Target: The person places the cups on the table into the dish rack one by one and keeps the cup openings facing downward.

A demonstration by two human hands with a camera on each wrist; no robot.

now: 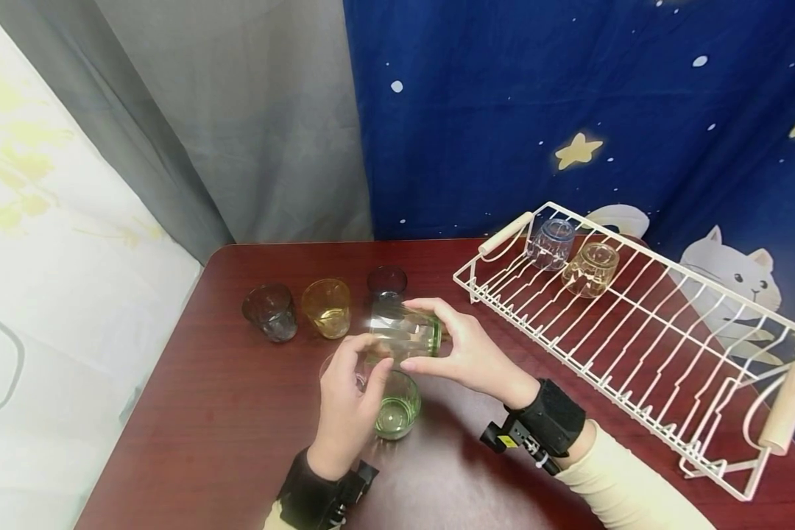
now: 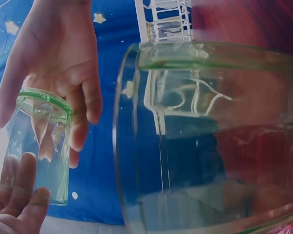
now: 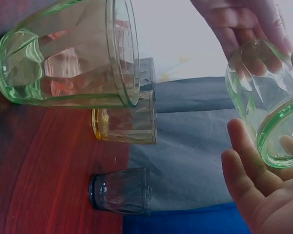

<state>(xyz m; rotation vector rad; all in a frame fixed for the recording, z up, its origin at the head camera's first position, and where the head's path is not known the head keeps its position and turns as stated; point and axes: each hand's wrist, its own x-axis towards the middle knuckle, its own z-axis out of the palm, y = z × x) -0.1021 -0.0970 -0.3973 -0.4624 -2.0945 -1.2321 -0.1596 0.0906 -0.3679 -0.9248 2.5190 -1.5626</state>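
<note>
Above the table, both hands hold a clear green-tinted drinking glass (image 1: 407, 335) tipped on its side. My left hand (image 1: 351, 401) grips the rim end, on the left. At the thicker green base, my right hand (image 1: 473, 353) has its thumb and fingers spread around the glass. In the right wrist view the held glass (image 3: 263, 92) shows its base toward the right fingers. Just below the hands a second green glass (image 1: 397, 412) stands upright on the table. A pinkish glass (image 1: 327, 364) is mostly hidden behind the left hand.
Behind the hands stand a dark grey glass (image 1: 270, 315), an amber glass (image 1: 327, 309) and a dark bluish glass (image 1: 387, 280). At right, a white wire rack (image 1: 662, 316) with wooden handles holds an upturned blue glass (image 1: 551, 244) and an upturned amber glass (image 1: 591, 270).
</note>
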